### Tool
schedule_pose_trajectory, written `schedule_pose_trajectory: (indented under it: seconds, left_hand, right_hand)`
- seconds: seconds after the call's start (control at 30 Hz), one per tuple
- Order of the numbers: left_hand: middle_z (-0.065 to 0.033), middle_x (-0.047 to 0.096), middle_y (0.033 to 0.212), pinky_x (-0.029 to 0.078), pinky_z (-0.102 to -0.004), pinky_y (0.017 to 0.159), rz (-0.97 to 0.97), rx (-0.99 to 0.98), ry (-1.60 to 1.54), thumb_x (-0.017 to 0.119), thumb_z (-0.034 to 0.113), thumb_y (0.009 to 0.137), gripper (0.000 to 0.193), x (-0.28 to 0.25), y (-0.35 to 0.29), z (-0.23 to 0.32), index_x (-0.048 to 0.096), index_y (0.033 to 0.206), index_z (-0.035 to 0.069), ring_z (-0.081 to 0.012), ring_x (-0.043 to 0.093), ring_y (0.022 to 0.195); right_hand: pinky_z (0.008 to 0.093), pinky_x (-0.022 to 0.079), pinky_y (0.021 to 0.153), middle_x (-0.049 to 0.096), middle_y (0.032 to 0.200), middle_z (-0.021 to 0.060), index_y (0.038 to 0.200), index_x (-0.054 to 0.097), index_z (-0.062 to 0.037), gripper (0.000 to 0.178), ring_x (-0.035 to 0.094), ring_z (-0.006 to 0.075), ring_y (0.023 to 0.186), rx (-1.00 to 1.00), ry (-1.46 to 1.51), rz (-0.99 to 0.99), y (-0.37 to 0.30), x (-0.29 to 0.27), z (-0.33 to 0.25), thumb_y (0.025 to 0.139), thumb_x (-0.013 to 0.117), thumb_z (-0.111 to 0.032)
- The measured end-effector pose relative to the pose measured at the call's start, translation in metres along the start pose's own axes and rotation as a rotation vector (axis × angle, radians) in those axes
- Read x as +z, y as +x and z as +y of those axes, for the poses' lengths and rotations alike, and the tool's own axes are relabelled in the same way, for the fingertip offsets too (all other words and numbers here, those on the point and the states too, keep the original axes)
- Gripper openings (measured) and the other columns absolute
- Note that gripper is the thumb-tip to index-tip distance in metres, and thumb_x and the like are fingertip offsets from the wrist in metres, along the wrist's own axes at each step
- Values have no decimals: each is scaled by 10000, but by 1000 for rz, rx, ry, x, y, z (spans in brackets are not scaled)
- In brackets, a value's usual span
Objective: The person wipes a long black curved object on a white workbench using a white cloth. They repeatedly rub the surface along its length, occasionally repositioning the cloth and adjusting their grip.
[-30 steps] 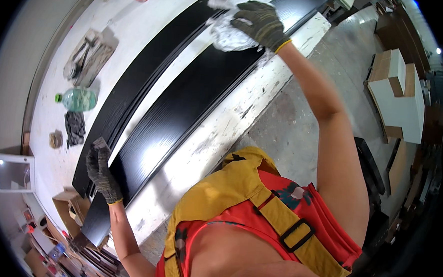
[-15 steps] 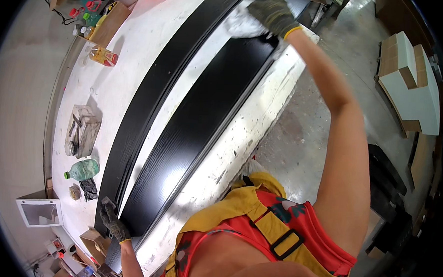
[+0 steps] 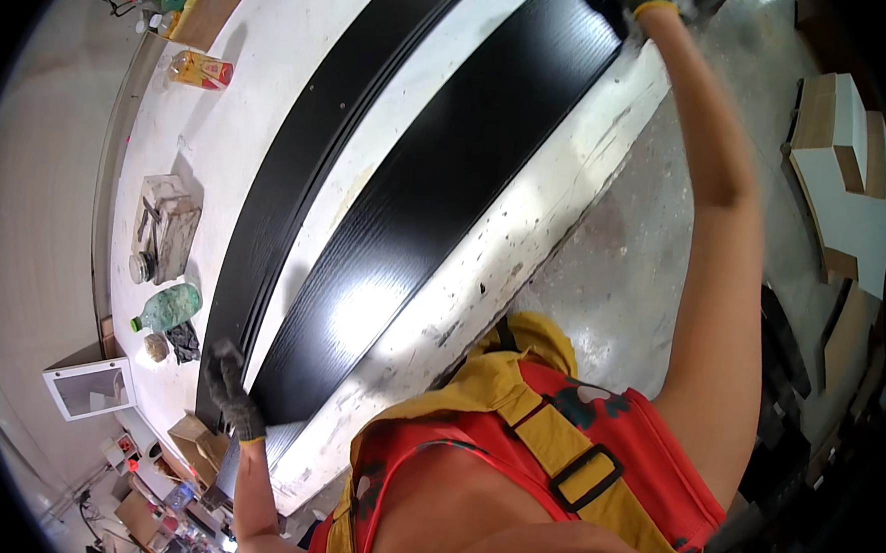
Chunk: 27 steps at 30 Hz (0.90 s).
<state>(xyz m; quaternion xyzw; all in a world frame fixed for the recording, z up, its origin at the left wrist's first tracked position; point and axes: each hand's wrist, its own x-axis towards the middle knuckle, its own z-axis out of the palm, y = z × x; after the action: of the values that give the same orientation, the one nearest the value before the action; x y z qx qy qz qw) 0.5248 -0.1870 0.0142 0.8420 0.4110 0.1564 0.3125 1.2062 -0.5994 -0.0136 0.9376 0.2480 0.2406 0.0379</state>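
Note:
A long glossy black wood-grained panel (image 3: 438, 176) lies lengthwise on a white work table, its far end at the upper edge of the view. My right hand (image 3: 650, 1), in a dark glove with a yellow cuff, is at that far end. Its fingers are blurred and partly cut off by the picture edge, so what they hold does not show. My left hand (image 3: 232, 394), also gloved, is at the panel's near left corner with its fingers stretched out toward a second, ridged black strip (image 3: 293, 169) lying parallel on the left.
On the white table (image 3: 174, 142) to the left stand a bottle of amber liquid (image 3: 201, 70), a stained block (image 3: 171, 224) with tools, and a green bottle (image 3: 168, 307). A cardboard box (image 3: 197, 444) is near my left hand. White-and-brown boards (image 3: 838, 187) stand on the right-hand floor.
My right hand has moved right, off the whitish crumpled material it was on, to the panel's far corner. The panel's pale right-hand ledge no longer shows. The view has shifted slightly.

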Motion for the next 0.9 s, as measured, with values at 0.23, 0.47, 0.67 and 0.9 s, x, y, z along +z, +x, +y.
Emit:
schedule_pose_trajectory:
  seconds: [0.23,0.47,0.67,0.9]
  left_hand:
    - [-163,650,1189,499,-370,959,-81,57,-421,453,300,1057,412,48,25,42,612,1207,-49,-249,634,1052]
    - [-191,641,1198,515,-381,933,-13,71,-358,520,306,1034,432,46,24,19,585,1235,-71,-256,648,1028]
    - [-165,673,1106,539,-361,874,-79,163,-245,477,246,1050,371,46,22,19,621,1196,-62,-243,659,980]
    - [-143,679,1058,521,-345,850,-70,224,-126,485,228,1034,332,47,17,29,658,1146,-32,-226,647,934]
  right_hand:
    - [462,421,1032,582,1258,119,1178,614,-123,368,581,306,1132,-405,975,371,-241,-151,-318,918,492,-352]
    - [500,405,1107,576,1319,142,1321,549,-103,487,555,336,1240,-801,1179,303,-302,-190,-379,885,523,-319]
    - [487,409,1100,595,1363,108,1287,626,-154,423,524,311,1319,-472,826,493,-210,-90,-207,946,586,-400]
    - [433,441,1013,711,1078,95,1107,714,-125,329,652,287,1045,-179,601,510,-92,-18,-15,811,608,-220]
